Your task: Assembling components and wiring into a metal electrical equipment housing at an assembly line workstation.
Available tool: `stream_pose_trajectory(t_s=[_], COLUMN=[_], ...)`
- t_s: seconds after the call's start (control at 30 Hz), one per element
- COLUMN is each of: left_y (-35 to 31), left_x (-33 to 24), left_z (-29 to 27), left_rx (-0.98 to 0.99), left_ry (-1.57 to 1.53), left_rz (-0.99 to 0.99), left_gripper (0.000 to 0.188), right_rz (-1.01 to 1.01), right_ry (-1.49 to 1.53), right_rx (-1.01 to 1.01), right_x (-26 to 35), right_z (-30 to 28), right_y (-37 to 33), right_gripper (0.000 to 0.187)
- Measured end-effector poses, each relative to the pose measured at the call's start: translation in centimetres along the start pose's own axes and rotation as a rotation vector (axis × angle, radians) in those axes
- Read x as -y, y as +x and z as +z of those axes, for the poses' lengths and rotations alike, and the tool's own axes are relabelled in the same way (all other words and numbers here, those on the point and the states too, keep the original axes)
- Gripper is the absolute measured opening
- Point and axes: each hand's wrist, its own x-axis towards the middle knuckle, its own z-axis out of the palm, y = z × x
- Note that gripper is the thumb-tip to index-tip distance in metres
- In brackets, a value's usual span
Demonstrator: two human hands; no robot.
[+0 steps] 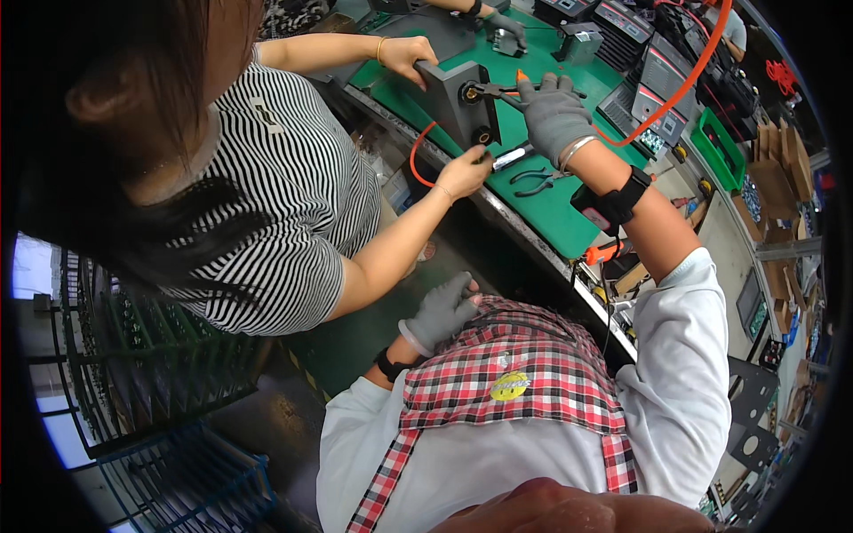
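Observation:
My right hand (555, 115), in a grey glove, is closed round pliers (494, 91) over the green-topped bench. The pliers' jaws are at a round fitting (470, 92) on a dark grey panel-like housing (451, 114), which stands tilted. A co-worker's hand (409, 59) steadies the housing's top edge. That person's other hand (466, 171) holds a silver tool (511, 158) below the housing. My left hand (440, 313), also gloved, is low by my checked apron (506, 373). Its fingers are loosely bent and apart, with nothing visible in them.
Blue-handled pliers (536, 181) lie on the green mat (569, 218). An orange hose (689, 84) arcs over the bench beside grey device cases (635, 84) and a green bin (718, 149). The co-worker in a striped shirt (284, 169) stands close on the left, near racks (160, 364).

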Motion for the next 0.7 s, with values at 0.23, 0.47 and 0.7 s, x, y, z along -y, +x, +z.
stream_pose_trajectory(t_s=[0.23,0.47,0.7], left_y=[0.4,0.3,0.8], left_x=[0.4,0.7,1.0], left_z=[-0.3,-0.7,-0.7], left_rx=[0.154,0.151,0.166], left_ry=[0.014,0.027,0.052], left_rz=[0.007,0.100,0.051], left_gripper=[0.024,0.024,0.023], right_rz=[0.066,0.194,0.194], right_ry=[-0.135,-0.186,-0.138], right_rx=[-0.192,-0.117,-0.048], right_x=[-0.8,-3.7,-6.1], right_z=[1.5,2.1,3.9], right_y=[-0.1,-1.3,-3.9], right_gripper=[0.047,0.046,0.055])
